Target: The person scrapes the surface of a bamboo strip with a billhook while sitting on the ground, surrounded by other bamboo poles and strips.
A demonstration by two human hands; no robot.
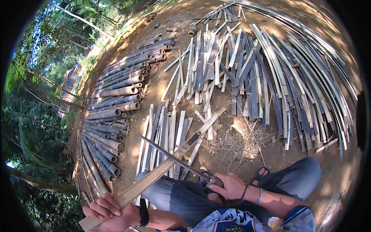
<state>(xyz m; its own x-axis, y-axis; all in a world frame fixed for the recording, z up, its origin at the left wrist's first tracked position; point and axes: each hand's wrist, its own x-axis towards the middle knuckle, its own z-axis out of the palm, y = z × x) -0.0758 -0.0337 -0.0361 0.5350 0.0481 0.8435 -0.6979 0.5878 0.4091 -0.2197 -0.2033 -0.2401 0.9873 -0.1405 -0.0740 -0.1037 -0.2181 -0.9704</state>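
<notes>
Two hands busy; left hand [110, 212] grips bamboo strip [170, 160]; right hand [228, 185] (knife [174, 154]).

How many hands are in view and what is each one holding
2. The left hand grips the near end of a split bamboo strip at lower left; the right hand holds a long knife laid across it, lower centre. None appear hidden.

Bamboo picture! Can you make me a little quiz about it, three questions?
1. True or false: the left hand grips the near end of the bamboo strip.
2. What does the right hand hold? A) a hammer B) a long knife C) a rope
3. Fill in: the whole round bamboo poles lie on the person's ____ side.

Key: 1 true; 2 B; 3 left.
</notes>
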